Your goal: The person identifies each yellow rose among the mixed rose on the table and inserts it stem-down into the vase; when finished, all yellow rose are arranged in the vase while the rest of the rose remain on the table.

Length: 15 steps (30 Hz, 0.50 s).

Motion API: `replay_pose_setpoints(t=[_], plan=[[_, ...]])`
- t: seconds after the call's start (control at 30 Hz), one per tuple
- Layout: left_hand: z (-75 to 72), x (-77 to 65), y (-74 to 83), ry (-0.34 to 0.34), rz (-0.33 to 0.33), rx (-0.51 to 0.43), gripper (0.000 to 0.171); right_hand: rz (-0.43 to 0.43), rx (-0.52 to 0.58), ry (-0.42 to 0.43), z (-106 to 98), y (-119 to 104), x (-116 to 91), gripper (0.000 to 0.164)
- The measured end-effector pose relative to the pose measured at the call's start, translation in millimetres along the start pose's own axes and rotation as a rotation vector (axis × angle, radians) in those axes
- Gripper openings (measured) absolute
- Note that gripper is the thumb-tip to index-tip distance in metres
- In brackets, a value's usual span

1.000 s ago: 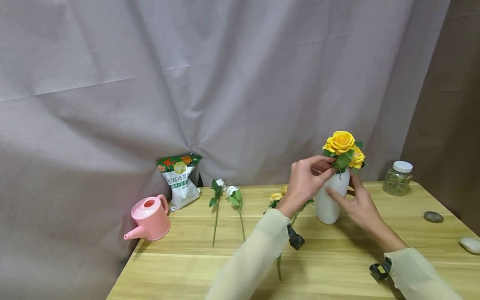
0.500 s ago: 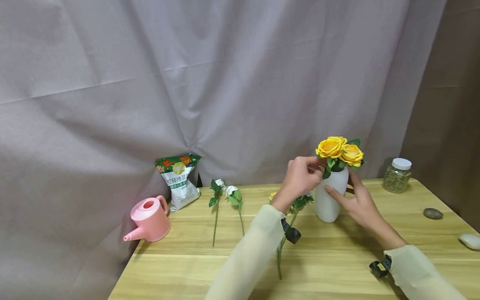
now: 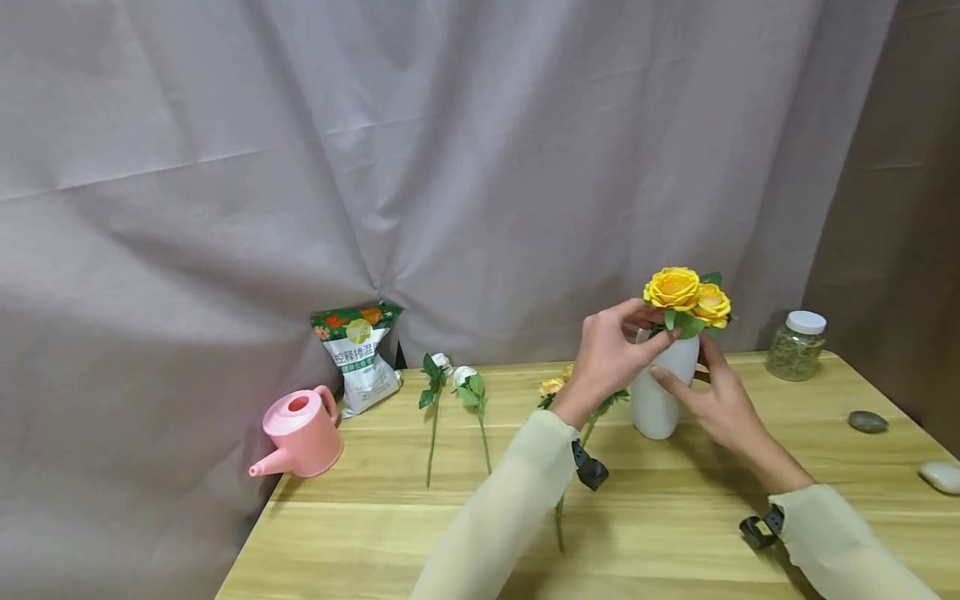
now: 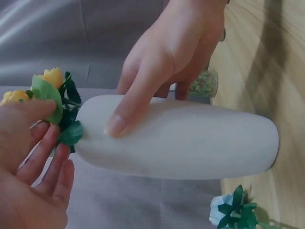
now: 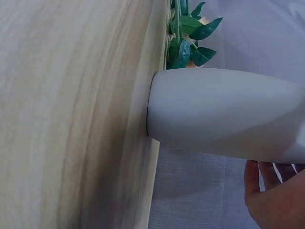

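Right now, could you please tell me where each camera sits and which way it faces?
Head: worn on the head, facing forward and down at the table; left-hand grip, right-hand grip and sleeves show.
Left wrist: on that wrist, facing the white vase, which appears sideways; both grips show.
Right wrist: on that wrist, facing the vase's lower part along the table; part of right-hand grip shows.
Both wrist views share the vase and grey curtain.
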<state>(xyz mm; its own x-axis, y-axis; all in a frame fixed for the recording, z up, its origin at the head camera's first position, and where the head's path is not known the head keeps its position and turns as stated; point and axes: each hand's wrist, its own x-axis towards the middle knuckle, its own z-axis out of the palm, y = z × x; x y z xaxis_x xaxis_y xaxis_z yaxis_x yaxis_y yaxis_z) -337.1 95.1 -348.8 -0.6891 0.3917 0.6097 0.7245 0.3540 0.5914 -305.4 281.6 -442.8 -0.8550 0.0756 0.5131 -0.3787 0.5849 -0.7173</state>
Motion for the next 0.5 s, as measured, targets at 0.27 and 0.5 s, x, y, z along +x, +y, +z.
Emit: replay_pose_setpoints(t=[0.27,0.5], plan=[[8.5,5.7,-0.4,0.103,-0.022,0.138,0.007,-0.003,0.003,0.005,0.8,1.3,4.0,0.079],[11.7,6.5,-0.3,0.077,-0.096,0.159,0.010,0.016,0.034,0.004,-0.3,1.1,-0.9,0.078]])
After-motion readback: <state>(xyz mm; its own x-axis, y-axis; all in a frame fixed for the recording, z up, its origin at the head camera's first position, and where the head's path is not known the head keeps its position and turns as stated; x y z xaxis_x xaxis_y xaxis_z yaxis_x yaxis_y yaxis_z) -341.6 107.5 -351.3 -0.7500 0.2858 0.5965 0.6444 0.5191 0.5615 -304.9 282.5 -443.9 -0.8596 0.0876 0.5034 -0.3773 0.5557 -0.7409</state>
